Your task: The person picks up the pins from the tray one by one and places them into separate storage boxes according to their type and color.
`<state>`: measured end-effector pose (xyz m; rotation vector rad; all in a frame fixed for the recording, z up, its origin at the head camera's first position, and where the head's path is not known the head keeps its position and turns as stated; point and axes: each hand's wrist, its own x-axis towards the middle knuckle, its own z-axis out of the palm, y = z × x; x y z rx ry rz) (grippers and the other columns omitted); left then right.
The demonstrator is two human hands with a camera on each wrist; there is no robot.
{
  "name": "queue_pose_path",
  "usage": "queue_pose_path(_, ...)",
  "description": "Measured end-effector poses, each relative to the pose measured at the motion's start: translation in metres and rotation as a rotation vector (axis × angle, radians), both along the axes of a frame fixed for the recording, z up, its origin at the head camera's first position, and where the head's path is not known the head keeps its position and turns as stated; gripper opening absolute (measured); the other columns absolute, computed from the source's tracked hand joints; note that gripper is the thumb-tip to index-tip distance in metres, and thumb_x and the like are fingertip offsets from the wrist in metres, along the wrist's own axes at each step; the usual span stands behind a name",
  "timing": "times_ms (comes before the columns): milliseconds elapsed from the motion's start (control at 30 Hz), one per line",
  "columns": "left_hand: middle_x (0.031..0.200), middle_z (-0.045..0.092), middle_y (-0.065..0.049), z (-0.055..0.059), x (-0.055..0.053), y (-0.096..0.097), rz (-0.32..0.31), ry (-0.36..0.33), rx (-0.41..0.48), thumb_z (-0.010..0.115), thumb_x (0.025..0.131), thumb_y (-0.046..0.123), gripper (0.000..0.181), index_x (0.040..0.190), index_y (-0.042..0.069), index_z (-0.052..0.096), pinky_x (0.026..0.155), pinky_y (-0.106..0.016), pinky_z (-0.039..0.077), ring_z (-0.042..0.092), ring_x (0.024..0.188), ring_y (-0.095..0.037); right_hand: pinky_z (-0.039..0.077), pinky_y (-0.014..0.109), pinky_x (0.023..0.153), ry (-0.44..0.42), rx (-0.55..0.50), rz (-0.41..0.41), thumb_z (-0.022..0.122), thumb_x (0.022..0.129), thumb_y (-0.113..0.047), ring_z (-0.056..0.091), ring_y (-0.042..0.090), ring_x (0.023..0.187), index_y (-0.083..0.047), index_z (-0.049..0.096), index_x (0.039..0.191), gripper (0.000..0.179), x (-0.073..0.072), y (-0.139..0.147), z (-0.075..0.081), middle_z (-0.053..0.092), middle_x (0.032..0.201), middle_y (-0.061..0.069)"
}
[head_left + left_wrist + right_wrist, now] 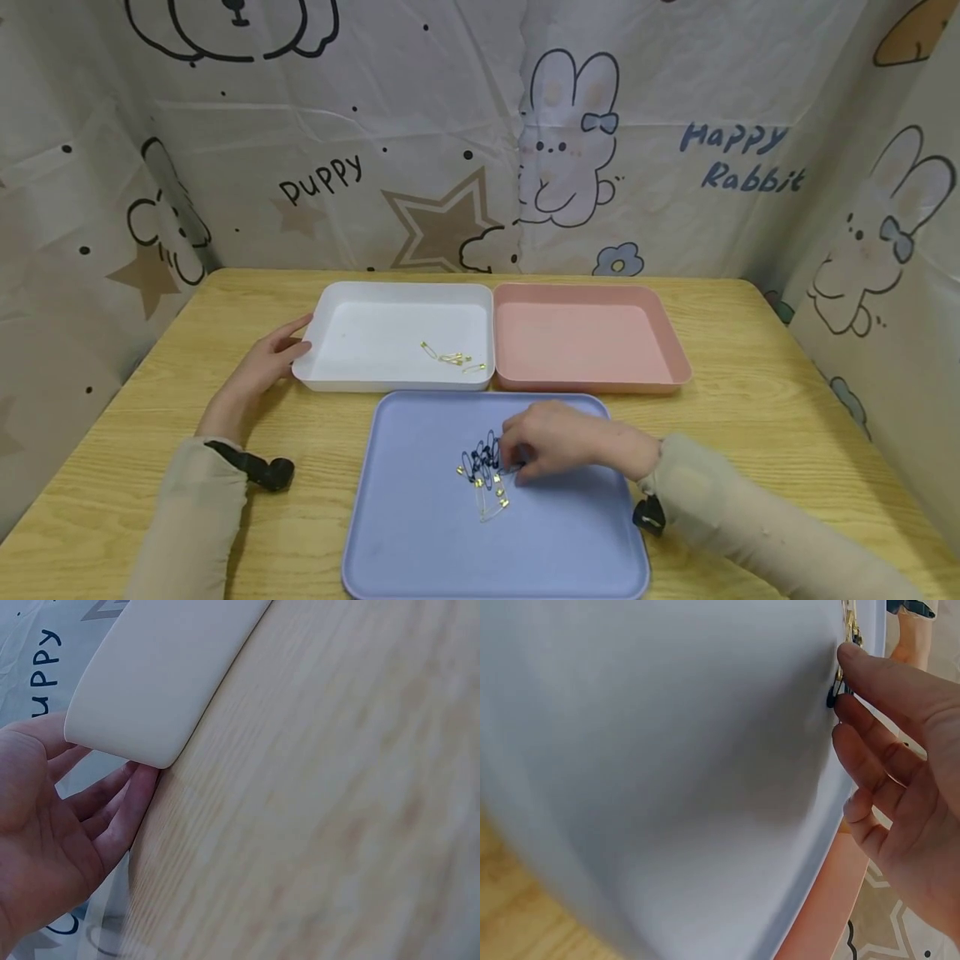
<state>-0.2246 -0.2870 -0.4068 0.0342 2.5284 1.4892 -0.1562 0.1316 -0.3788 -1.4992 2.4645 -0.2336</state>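
Note:
My left hand (268, 360) rests against the left end of a white tray (360, 385), its fingers touching the wall and lower corner. Gold safety pins (453, 358) lie inside that tray, toward its right front. On a blue tray (420, 550) sits a small heap of black safety pins (482, 457), with several gold safety pins (495, 500) along its near side. My right hand (555, 437) is at the heap's right edge, fingertips down. In the right wrist view, thumb and index finger stand apart beside the pins (838, 684); no pin is plainly pinched.
A pink tray (588, 333) stands against the white tray's right side, behind the blue tray. All three are on a wooden table (757, 417). Printed cloth (450, 125) hangs behind the table and on both sides. A black strap (258, 468) circles the left sleeve.

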Motion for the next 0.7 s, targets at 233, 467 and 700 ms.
queue_pose_path(233, 0.136, 0.033, -0.029, -0.0001, 0.0001, -0.0009, 0.005, -0.007, -0.016, 0.043, 0.095, 0.037, 0.061, 0.146, 0.019, 0.016, 0.071, -0.017, 0.045, 0.044, 0.111, -0.033, 0.037, 0.016, 0.061, 0.025, 0.019, 0.014, 0.072, 0.074, -0.033, 0.043, -0.003, 0.063, -0.028, 0.066, 0.079, 0.008, 0.001, -0.003, -0.0016, 0.053, 0.076, -0.019)
queue_pose_path(467, 0.136, 0.033, -0.029, 0.0003, -0.0006, -0.0012, -0.004, -0.001, -0.018, 0.044, 0.095, 0.037, 0.061, 0.146, 0.019, 0.016, 0.071, -0.018, 0.046, 0.048, 0.106, -0.028, 0.036, 0.015, 0.061, 0.02, 0.036, 0.004, 0.072, 0.074, -0.03, 0.044, -0.005, 0.063, -0.027, 0.066, 0.076, 0.006, 0.0011, -0.0053, -0.0008, 0.052, 0.074, -0.019)
queue_pose_path(700, 0.137, 0.033, -0.028, 0.0007, -0.0007, -0.0003, 0.011, -0.019, -0.018, 0.044, 0.095, 0.038, 0.062, 0.146, 0.019, 0.016, 0.072, -0.018, 0.045, 0.044, 0.111, -0.032, 0.035, 0.014, 0.058, -0.011, 0.043, -0.009, 0.071, 0.072, -0.026, 0.043, -0.005, 0.061, -0.028, 0.061, 0.07, 0.011, 0.0007, -0.0071, -0.0007, 0.049, 0.071, -0.019)
